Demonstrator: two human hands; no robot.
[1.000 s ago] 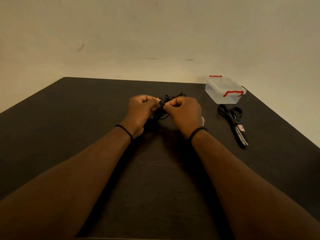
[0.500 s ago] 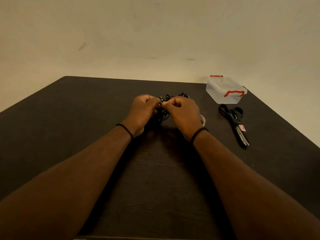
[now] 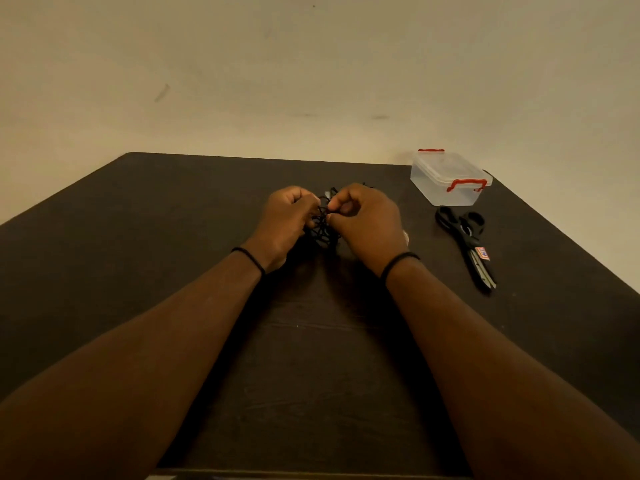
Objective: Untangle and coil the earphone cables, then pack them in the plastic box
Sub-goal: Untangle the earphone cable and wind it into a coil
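- The dark table (image 3: 138, 237) fills the lower part of the view, with a plain pale wall (image 3: 311, 81) behind it.
- The left hand (image 3: 284, 223) is raised a little over the middle of the table, a thin black band (image 3: 249, 258) round its wrist. Its fingers (image 3: 303, 202) are curled inward and pinch the left side of the earphone cables.
- The earphone cables (image 3: 322, 230) are a black tangle of loops held between the two hands, hanging down toward the table; whether the lowest loops touch the surface cannot be told. A few strands stick up above the knuckles.
- The right hand (image 3: 367, 223) sits just beside the left, also with a black band (image 3: 398, 261) at the wrist. Its thumb and fingers (image 3: 341, 209) are curled and pinch the right side of the tangle.
- The plastic box (image 3: 446, 181) stands at the far right corner of the table, well apart from the hands. It is clear, its lid is on, and it has red clips on two sides.
- A pair of black-handled scissors (image 3: 467, 244) lies flat on the table near the box, on its near side, blades pointing toward the person.
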